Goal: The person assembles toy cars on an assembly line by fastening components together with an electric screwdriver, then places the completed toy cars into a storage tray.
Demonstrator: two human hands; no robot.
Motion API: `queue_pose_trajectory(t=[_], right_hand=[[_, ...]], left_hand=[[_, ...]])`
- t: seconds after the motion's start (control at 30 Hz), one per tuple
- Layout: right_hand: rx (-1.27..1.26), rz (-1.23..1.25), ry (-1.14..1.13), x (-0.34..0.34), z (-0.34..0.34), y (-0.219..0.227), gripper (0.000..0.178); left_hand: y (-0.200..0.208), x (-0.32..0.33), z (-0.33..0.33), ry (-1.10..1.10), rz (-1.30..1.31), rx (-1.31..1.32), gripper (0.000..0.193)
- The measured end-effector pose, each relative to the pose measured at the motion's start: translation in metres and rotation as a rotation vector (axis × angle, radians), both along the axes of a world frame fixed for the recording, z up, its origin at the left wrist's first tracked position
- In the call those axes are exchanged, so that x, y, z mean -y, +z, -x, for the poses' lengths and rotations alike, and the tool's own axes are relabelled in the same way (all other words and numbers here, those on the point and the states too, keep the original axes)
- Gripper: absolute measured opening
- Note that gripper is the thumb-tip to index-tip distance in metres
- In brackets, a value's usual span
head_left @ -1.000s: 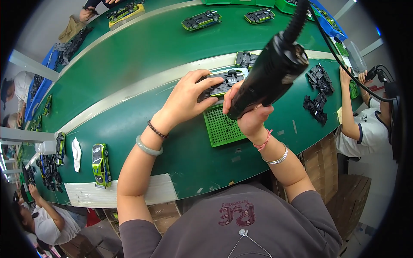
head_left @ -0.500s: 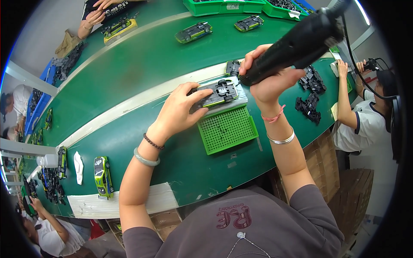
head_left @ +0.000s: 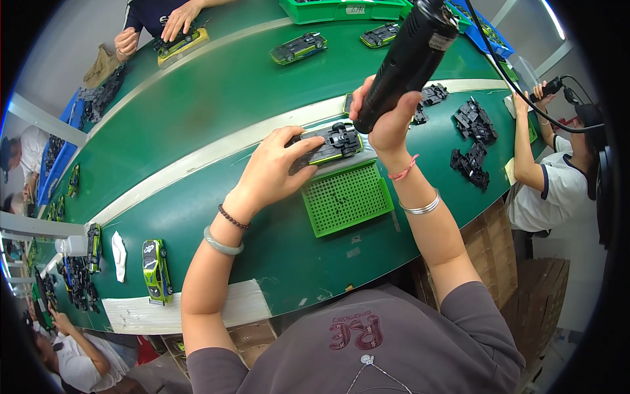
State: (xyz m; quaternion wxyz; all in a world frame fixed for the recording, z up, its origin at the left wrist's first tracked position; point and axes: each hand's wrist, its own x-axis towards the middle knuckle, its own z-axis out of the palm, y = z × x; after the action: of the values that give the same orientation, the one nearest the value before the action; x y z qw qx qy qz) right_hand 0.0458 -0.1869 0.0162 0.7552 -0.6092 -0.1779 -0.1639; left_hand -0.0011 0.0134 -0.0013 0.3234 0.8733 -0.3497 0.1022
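An upturned toy car (head_left: 338,140), black underside up with a yellow-green edge, lies at the middle of the bench. My left hand (head_left: 268,165) grips it from the left, fingers across its underside and thumb along the near side. In my right hand (head_left: 392,125) is a black electric screwdriver (head_left: 410,62), held nearly upright with its lower end by the car's right end. Its tip is hidden, so contact with the car cannot be made out. A green perforated basket (head_left: 344,200) sits just nearer than the car.
Black chassis parts (head_left: 475,125) lie to the right. Upturned cars (head_left: 299,49) rest on the green belt (head_left: 216,98). At left are an upright toy car (head_left: 156,271) and white cloth (head_left: 119,256). The screwdriver's cable (head_left: 502,72) hangs at upper right; a co-worker (head_left: 551,180) sits at right.
My right hand has shifted slightly left and swung the screwdriver more upright. My left hand and the toy car stay put. The cars on the belt have moved slightly right.
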Motion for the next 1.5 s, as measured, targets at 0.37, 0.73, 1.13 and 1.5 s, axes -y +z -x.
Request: queue_pose_trajectory(t=[0.37,0.73,1.13,1.5], right_hand=[[-0.003,-0.117,0.04,-0.004,-0.01,-0.001,0.082],[0.061,-0.182,0.13,-0.017,0.049,0.024,0.099],[-0.089,-0.162,0.141,-0.035,0.056,-0.019,0.094],[-0.096,0.03,0.114,-0.041,0.06,-0.016,0.094]], left_hand=[[-0.002,-0.001,0.0,0.008,-0.003,-0.003,0.044],[-0.007,-0.001,0.002,0.013,0.059,0.008,0.043],[-0.01,-0.003,-0.001,0.019,0.065,0.0,0.044],[-0.01,-0.005,-0.002,0.016,0.058,0.006,0.047]])
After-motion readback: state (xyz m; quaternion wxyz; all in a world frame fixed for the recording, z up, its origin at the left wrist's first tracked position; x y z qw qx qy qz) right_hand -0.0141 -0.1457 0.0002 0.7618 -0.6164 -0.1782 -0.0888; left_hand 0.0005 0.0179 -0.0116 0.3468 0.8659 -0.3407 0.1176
